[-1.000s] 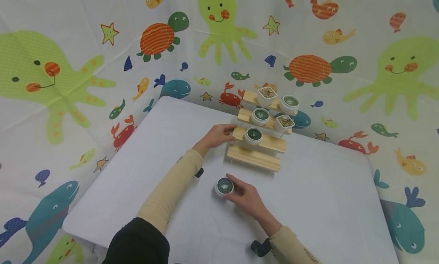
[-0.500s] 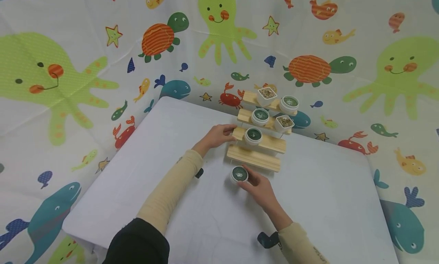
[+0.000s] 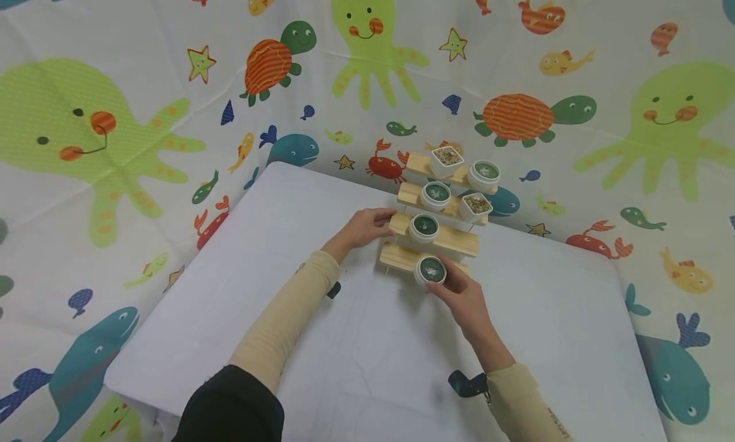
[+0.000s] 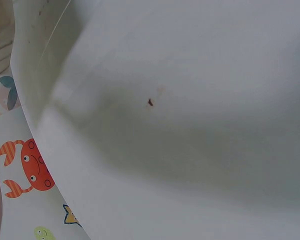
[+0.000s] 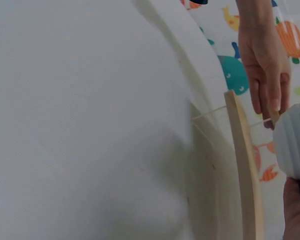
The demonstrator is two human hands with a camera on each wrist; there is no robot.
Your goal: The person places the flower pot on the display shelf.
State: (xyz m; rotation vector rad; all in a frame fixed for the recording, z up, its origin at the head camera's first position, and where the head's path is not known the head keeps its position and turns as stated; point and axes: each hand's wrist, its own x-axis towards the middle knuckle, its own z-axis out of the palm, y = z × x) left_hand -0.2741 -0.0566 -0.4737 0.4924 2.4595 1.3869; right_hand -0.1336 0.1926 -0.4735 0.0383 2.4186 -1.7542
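My right hand grips a round white jar with a dark green top by its sides. It holds the jar over the front edge of the lowest step of a four-tier wooden stand. At the stand's left side my left hand pinches the end of the third step. In the right wrist view the jar's ribbed side shows at the right edge, with the lowest plank beside it. The left wrist view shows mostly tabletop.
Higher steps bear two more green-topped jars, another at top right, and square white pots of grainy bits. A white-covered table lies beneath. A sea-animal print curtain hangs behind.
My right hand has carried the green-topped jar from the front of the table up and rightward to the lowest step. My left hand has stayed at the stand.
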